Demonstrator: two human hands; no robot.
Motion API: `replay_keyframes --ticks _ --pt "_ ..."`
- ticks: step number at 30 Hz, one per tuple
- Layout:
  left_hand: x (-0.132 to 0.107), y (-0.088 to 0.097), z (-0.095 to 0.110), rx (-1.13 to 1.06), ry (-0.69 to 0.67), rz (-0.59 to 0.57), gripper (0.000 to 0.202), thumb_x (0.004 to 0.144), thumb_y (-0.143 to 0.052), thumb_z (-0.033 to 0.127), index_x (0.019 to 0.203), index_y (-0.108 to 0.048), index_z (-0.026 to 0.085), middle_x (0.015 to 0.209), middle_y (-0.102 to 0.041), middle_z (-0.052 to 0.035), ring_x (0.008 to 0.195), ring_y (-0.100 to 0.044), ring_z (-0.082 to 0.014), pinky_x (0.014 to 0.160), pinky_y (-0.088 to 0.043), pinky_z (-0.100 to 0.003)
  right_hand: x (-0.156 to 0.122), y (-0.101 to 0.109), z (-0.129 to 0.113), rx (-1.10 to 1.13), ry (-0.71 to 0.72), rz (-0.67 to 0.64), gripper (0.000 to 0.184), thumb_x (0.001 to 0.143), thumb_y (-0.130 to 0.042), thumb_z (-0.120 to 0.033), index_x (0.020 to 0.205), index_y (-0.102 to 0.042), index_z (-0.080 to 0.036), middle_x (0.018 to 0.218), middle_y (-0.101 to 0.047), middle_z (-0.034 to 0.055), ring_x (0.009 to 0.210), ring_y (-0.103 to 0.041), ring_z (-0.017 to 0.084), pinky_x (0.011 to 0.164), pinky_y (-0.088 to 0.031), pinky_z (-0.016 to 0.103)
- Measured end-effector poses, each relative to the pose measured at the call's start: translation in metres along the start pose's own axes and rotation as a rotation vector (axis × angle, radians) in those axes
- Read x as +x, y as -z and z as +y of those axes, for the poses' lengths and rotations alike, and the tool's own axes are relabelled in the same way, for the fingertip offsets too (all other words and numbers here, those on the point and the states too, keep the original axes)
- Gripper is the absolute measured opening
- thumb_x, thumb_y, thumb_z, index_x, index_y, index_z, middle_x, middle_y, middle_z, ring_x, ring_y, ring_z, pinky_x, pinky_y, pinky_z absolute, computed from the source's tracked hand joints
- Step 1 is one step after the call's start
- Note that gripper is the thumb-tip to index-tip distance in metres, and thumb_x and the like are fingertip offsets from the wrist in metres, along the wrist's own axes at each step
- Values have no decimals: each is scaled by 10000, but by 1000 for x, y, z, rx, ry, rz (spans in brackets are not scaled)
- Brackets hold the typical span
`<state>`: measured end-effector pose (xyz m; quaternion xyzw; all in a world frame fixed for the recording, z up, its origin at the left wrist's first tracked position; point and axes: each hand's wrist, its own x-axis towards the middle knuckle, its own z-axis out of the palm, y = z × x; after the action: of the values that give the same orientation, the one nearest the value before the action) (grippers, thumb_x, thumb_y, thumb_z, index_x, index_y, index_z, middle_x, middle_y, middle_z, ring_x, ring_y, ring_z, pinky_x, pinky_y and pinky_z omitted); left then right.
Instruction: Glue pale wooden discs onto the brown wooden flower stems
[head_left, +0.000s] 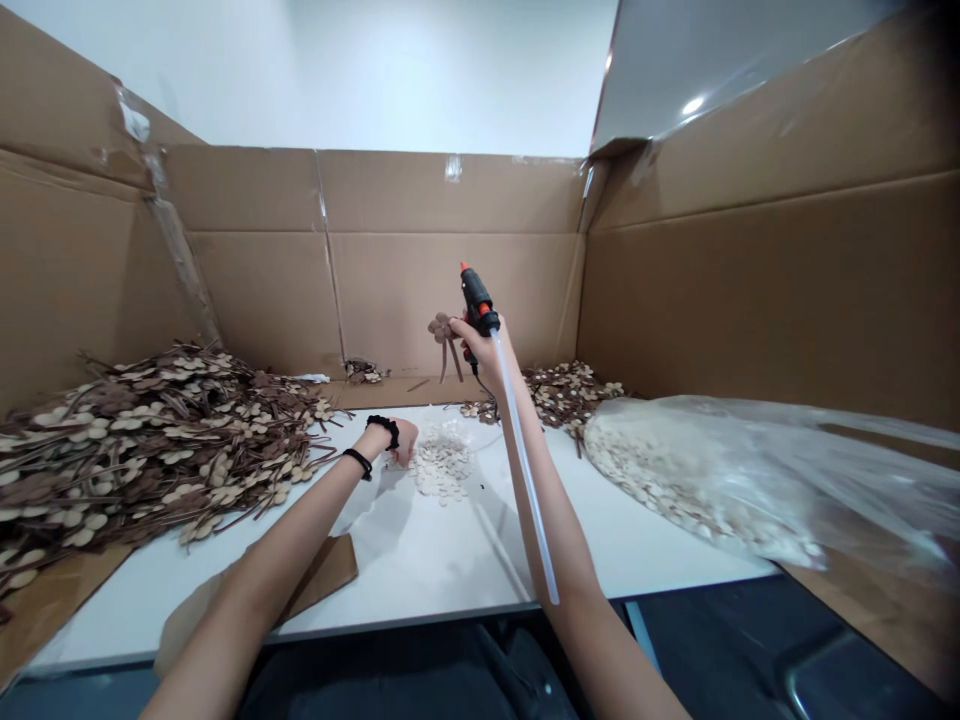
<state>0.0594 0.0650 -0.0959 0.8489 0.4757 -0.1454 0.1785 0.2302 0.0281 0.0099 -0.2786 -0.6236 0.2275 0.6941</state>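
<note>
My right hand [480, 345] is raised over the back of the table and grips a black and orange glue gun [475, 298], nozzle up, with a long clear glue stick [525, 470] trailing back along my forearm. The same hand also pinches a brown wooden flower piece [445, 340] with stems hanging down. My left hand [401, 440], with black bands at the wrist, reaches down into a small pile of pale wooden discs [442, 465] on the white table [420, 560]; its fingers are curled into the discs.
A big heap of finished brown flower pieces [142, 440] fills the left side. A smaller heap [562, 392] lies at the back right. A clear plastic bag of pale discs [712, 480] lies on the right. Cardboard walls [390, 260] surround the table. A cardboard scrap [315, 575] lies near the front edge.
</note>
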Motion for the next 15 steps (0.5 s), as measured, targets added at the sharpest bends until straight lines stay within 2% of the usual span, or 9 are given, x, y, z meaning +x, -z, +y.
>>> replay_keyframes --ticks 2,7,15 --pt "1 2 -4 -53 -56 11 60 465 -666 191 501 -653 144 449 -544 -15 503 -482 -156 547 -402 -272 1 0 1 -11 -1 0 332 639 -689 -421 746 -481 -186 697 -495 5 641 -487 136 570 -421 285" --pt "5 5 -6 -188 -188 93 235 623 -569 226 777 -722 137 651 -647 -31 564 -527 -123 529 -405 -203 2 -1 1 -19 -9 -3 334 622 -686 -416 744 -478 -185 719 -508 13 665 -503 143 579 -425 284" --pt "22 -19 1 -291 -275 283 198 639 -567 195 777 -696 134 742 -669 -45 642 -551 -128 592 -416 -202 0 -1 0 -31 -27 -17 330 631 -669 -422 765 -488 -180 716 -511 11 661 -494 138 567 -415 268"
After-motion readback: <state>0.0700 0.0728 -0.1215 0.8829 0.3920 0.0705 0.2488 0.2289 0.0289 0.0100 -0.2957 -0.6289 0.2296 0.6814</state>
